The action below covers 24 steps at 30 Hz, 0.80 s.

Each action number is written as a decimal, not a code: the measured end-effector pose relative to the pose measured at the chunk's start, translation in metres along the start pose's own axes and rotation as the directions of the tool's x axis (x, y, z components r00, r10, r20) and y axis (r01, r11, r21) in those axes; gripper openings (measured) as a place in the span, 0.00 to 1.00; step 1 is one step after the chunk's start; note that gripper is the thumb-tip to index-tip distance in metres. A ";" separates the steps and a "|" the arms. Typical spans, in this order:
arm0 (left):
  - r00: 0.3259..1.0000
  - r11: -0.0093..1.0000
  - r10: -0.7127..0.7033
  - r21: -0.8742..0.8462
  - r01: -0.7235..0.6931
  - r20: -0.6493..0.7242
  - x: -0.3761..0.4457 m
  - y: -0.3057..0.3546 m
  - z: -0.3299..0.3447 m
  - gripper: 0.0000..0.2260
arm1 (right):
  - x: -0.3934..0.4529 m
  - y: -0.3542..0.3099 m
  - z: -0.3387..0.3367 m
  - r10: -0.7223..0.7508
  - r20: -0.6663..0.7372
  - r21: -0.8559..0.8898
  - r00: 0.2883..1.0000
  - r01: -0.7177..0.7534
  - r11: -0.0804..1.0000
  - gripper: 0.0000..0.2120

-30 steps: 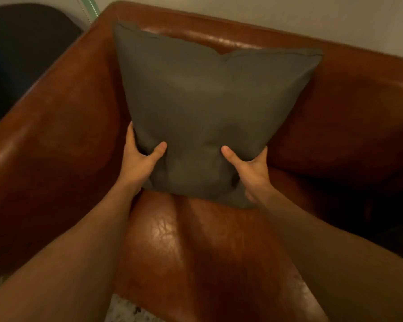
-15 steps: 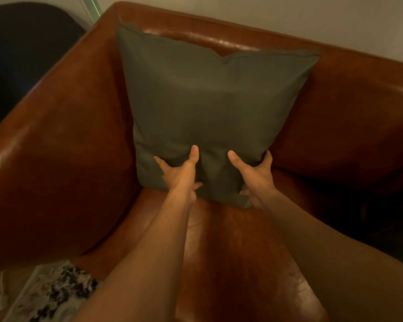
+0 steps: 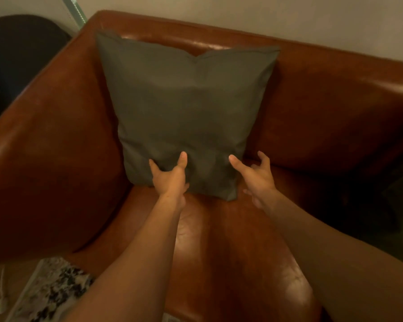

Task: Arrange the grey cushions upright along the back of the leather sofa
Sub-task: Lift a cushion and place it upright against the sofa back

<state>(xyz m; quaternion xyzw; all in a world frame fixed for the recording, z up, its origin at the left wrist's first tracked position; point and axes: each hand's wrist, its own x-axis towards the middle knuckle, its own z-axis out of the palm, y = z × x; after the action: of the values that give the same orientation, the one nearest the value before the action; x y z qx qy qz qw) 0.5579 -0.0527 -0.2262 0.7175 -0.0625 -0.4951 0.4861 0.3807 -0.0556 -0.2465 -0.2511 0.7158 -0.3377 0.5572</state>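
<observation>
A grey cushion (image 3: pixel 184 108) stands upright in the left corner of the brown leather sofa (image 3: pixel 335 108), leaning against its backrest. My left hand (image 3: pixel 170 176) rests against the cushion's lower front, thumb and fingers spread on the fabric. My right hand (image 3: pixel 257 177) hovers at the cushion's lower right corner, fingers apart, holding nothing. Its thumb tip is close to the fabric; contact is unclear.
The sofa's left armrest (image 3: pixel 40 140) rises beside the cushion. A dark round seat (image 3: pixel 16 56) stands beyond it at upper left. A patterned rug (image 3: pixel 47 291) and a pale cord (image 3: pixel 1 296) lie on the floor at lower left. Something dark (image 3: pixel 398 196) lies on the seat at far right.
Both hands gripped the cushion's bottom corners a second ago. The left hand moved to the lower middle front. The right hand has come off the corner and opened.
</observation>
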 end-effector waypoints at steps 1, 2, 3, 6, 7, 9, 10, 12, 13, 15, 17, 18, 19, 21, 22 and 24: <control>0.999 0.999 0.031 0.027 -0.031 -0.007 -0.008 -0.005 0.003 0.51 | -0.003 0.004 -0.011 0.005 0.001 -0.007 1.000 -0.005 1.000 0.59; 0.998 0.997 0.063 0.053 -0.063 -0.010 -0.014 -0.012 0.008 0.53 | -0.006 0.009 -0.023 0.012 -0.003 -0.009 1.000 -0.012 1.000 0.55; 0.996 0.993 0.090 0.079 -0.089 -0.008 -0.020 -0.019 0.013 0.54 | -0.009 0.013 -0.036 0.019 -0.009 -0.008 1.000 -0.019 1.000 0.51; 0.992 0.988 0.121 0.097 -0.124 0.032 -0.050 -0.038 0.035 0.41 | -0.020 0.023 -0.076 0.024 -0.033 0.004 0.999 -0.024 1.000 0.44; 0.991 0.986 0.126 0.099 -0.131 0.053 -0.062 -0.044 0.044 0.36 | -0.025 0.025 -0.090 0.024 -0.041 0.009 0.999 -0.023 1.000 0.43; 0.988 0.987 0.099 0.118 -0.113 0.115 -0.088 -0.056 0.065 0.30 | -0.035 0.030 -0.122 0.026 -0.052 0.015 0.998 -0.026 1.000 0.40; 0.985 0.987 0.080 0.128 -0.100 0.150 -0.101 -0.063 0.077 0.28 | -0.040 0.033 -0.139 0.025 -0.052 0.011 0.998 -0.024 1.000 0.38; 0.974 0.984 0.044 0.158 -0.081 0.224 -0.129 -0.077 0.098 0.25 | -0.047 0.038 -0.174 0.025 -0.050 -0.018 0.998 -0.026 0.999 0.30; 0.965 0.980 0.028 0.183 -0.078 0.262 -0.145 -0.083 0.109 0.24 | -0.050 0.040 -0.193 0.030 -0.056 -0.032 0.998 -0.032 0.999 0.26; 0.945 0.970 0.011 0.225 -0.089 0.328 -0.176 -0.097 0.130 0.22 | -0.055 0.044 -0.233 0.043 -0.074 -0.033 0.996 -0.046 0.998 0.18; 0.922 0.959 -0.005 0.262 -0.104 0.386 -0.203 -0.111 0.150 0.22 | -0.062 0.047 -0.273 0.051 -0.102 0.003 0.994 -0.050 0.999 0.11; 0.910 0.954 -0.018 0.279 -0.107 0.413 -0.217 -0.118 0.161 0.23 | -0.065 0.050 -0.294 0.049 -0.121 0.027 0.991 -0.046 0.999 0.09; 0.899 0.948 -0.029 0.297 -0.114 0.437 -0.229 -0.125 0.171 0.23 | -0.068 0.053 -0.314 0.047 -0.144 0.049 0.988 -0.041 0.998 0.07; 0.875 0.931 -0.046 0.339 -0.137 0.481 -0.252 -0.139 0.192 0.25 | -0.074 0.058 -0.353 0.041 -0.202 0.082 0.979 -0.025 0.996 0.04; 0.863 0.923 -0.057 0.356 -0.146 0.502 -0.263 -0.145 0.202 0.27 | -0.077 0.061 -0.371 0.035 -0.240 0.094 0.970 -0.013 0.996 0.04; 0.835 0.907 -0.083 0.389 -0.163 0.544 -0.281 -0.159 0.221 0.30 | -0.081 0.067 -0.406 0.038 -0.329 0.124 0.944 0.003 0.992 0.03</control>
<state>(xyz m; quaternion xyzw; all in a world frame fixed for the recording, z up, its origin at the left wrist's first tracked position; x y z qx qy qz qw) 0.1838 0.0499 -0.1722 0.6311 -0.3191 -0.6438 0.2923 0.0094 0.1300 -0.1851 -0.1499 0.7792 -0.4133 0.4467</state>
